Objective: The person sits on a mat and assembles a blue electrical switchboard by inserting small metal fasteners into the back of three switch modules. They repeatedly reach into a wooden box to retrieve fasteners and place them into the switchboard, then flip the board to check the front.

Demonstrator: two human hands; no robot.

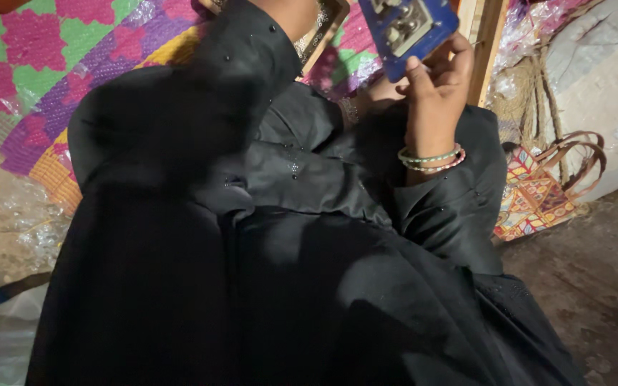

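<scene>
Black cloth [266, 286] of our own robe fills the near view, draped over our lap and both sleeves. From there we come to our right hand [434, 89], raised with the fingers [415, 71] curled closed around the lower edge of a blue card [409, 28], which bears a pale metal fitting on its face and stands tilted at the top of the view, partly cut off by the frame. Green and pink bangles [430, 159] ring that wrist. Our left hand runs out of view at the top edge, only the wrist and sleeve [252, 64] showing, so we cannot tell how it is held. Behind the card stand wooden slats [488, 43]. Beyond our arms lies a woven mat [44, 64] in pink, green and purple, and off to the right a small patterned bag [538, 196] with looped handles sits on the earthen floor [609, 286], against a pale bundle tied with rope [595, 71].
</scene>
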